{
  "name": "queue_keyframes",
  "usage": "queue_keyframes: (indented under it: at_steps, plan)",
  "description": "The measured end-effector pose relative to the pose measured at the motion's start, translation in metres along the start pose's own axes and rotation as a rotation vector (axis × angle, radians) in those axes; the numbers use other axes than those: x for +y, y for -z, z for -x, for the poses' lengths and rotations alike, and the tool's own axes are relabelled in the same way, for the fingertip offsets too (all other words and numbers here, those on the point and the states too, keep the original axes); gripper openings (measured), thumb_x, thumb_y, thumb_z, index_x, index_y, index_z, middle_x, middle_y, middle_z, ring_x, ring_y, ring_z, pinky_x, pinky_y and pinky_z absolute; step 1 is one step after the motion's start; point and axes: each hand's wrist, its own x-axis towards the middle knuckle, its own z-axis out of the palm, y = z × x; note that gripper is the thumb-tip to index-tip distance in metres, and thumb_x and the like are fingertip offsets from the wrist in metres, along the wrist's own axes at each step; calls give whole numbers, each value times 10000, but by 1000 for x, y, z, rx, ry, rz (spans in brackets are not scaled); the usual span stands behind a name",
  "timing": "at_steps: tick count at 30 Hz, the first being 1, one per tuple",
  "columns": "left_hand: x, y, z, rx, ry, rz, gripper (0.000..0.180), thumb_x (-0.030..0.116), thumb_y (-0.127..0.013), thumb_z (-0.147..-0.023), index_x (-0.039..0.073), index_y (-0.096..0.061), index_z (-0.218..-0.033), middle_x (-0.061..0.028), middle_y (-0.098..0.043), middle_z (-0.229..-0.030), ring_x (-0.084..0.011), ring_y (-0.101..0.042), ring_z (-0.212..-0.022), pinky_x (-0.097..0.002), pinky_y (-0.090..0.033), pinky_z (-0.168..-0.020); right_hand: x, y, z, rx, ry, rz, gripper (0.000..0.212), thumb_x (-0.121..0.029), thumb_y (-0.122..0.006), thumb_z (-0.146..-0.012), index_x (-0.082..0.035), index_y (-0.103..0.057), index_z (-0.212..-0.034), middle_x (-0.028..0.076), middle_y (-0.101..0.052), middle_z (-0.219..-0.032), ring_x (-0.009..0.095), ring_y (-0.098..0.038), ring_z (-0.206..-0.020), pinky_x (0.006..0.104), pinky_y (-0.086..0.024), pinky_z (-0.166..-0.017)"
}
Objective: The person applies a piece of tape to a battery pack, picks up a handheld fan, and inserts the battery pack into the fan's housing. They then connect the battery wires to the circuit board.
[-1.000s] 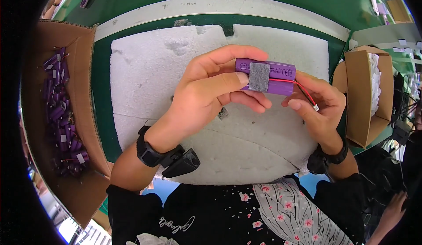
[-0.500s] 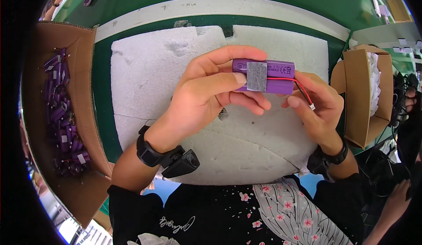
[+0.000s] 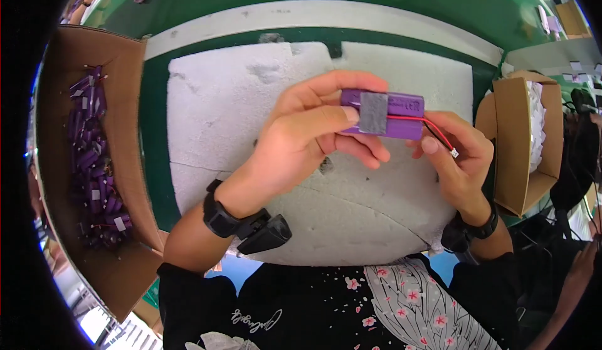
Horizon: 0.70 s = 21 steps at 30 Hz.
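A purple battery pack of cylindrical cells lies level in front of me, above the white foam board. Around its middle goes a grey strip. My left hand grips the left end, thumb on the front face and fingers behind and below. At the right end, my right hand has its fingers curled against the pack's edge, thumb near the lower corner. Red and black wires run off that end across the right fingers to a small white connector. The pack's back is hidden.
On the left stands a deep cardboard box with many purple battery packs inside. To the right is a smaller cardboard box holding white pieces. A pale strip crosses the green table behind the foam. Another person's arm shows at far right.
The view has shifted slightly, so everything sits a little further right and lower. The pack has tilted a little, its printing now less plain. Both hands keep their places on it.
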Motion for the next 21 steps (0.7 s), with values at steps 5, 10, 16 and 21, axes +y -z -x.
queue_keyframes:
  at_steps: [5, 10, 16, 21]
  plan:
    - [-7, 3, 0, -1, -18, -1, 376, 51, -437, -844, -62, -434, -1203, -214, -599, -971, -312, -649, -801, -358, -551, -677, 5, 1, 2, -28, 40, 24, 307, 56, -594, -808, 64, -556, -1113, 146, -614, -961, 177, -618, -809, 245, -495, -703]
    - [-13, 3, 0, -31, -6, 32, 377, 44, -442, -852, -57, -435, -1215, -212, -580, -1036, -325, -642, -839, -369, -544, -722, 10, 2, 6, 17, 63, 59, 262, -12, -561, -840, 60, -568, -1093, 131, -617, -896, 161, -610, -725, 247, -485, -604]
    - [-15, 1, -1, -73, 23, 33, 387, 53, -446, -850, -48, -440, -1224, -218, -572, -1062, -331, -634, -861, -385, -534, -754, 8, 3, 7, 104, 29, 61, 203, -13, -562, -853, 45, -594, -1046, 124, -623, -863, 147, -607, -693, 240, -490, -586]
    - [-4, 7, 6, -41, 40, -40, 393, 7, -421, -831, -49, -446, -1219, -226, -563, -1098, -332, -621, -906, -417, -525, -799, 6, -6, -3, 93, 65, 102, 149, 11, -541, -852, 47, -606, -982, 129, -604, -906, 140, -589, -689, 234, -486, -562]
